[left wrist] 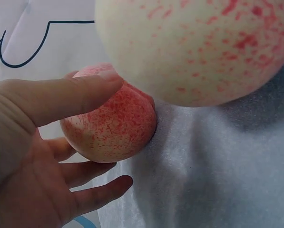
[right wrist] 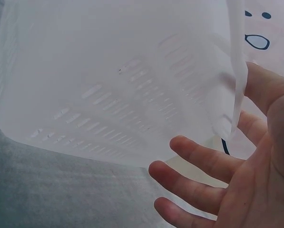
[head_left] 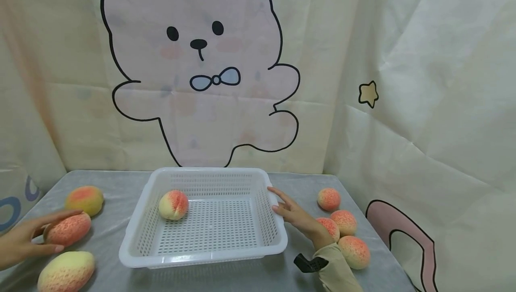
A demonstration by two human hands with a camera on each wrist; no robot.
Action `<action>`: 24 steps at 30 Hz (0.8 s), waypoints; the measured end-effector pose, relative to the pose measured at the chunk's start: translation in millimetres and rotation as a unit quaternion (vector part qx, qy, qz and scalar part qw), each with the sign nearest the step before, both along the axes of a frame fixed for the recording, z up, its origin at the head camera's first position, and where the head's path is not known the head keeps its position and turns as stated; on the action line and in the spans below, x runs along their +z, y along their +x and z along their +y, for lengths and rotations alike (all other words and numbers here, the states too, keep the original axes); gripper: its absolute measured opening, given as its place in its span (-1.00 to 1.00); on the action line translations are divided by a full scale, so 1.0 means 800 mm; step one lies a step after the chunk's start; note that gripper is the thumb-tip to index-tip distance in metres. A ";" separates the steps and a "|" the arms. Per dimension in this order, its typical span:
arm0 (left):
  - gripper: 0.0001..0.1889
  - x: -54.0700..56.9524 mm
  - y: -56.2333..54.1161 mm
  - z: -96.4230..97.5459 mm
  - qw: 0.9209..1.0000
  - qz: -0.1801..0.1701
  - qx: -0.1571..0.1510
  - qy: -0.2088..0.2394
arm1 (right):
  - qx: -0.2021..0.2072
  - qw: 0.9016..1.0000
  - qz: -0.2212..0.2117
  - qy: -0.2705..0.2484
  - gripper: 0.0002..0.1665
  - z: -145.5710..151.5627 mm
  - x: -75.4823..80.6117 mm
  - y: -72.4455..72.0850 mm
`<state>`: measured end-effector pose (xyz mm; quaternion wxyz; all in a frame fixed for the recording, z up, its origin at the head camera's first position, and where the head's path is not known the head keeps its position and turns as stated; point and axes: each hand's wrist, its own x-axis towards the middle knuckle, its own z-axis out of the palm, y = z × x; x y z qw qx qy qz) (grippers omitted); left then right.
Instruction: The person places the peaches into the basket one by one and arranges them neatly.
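My left hand (head_left: 30,238) holds a pinkish-red peach (head_left: 68,229) at the left of the table, thumb on one side and fingers round the other. In the left wrist view the thumb lies over this peach (left wrist: 113,123). A yellow-and-red peach (head_left: 84,200) sits behind it, a paler yellow one (head_left: 66,272) in front. My right hand (head_left: 296,216) touches the right rim of a white slotted plastic basket (head_left: 201,256). In the right wrist view several relaxed fingers (right wrist: 203,164) spread outside its wall. A cream-and-red peach (head_left: 173,204) lies inside the basket, towards its left.
Several peaches (head_left: 343,223) are clustered at the right, partly behind the right forearm, with a single peach (head_left: 328,199) farther back. A grey cloth covers the table (head_left: 193,281). Behind it hangs a pale curtain (head_left: 314,36) with a cartoon animal.
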<state>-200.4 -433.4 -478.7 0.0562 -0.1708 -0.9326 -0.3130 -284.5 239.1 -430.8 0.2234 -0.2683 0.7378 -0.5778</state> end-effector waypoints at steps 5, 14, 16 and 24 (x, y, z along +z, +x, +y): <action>-0.27 0.002 0.003 0.006 1.000 0.000 0.000 0.007 | 0.005 1.000 0.006 -0.002 -0.23 0.000 0.001 -0.001; -0.17 -0.006 0.004 0.014 0.997 0.055 -0.027 0.038 | -0.003 1.000 0.002 0.004 -0.23 0.000 -0.002 -0.001; -0.14 -0.008 0.004 0.015 0.997 0.077 -0.015 0.022 | -0.001 1.000 0.002 0.002 -0.23 0.000 -0.001 0.000; -0.22 0.000 0.001 0.019 0.997 0.075 0.002 0.024 | 0.004 1.000 0.006 -0.001 -0.23 -0.001 0.000 -0.001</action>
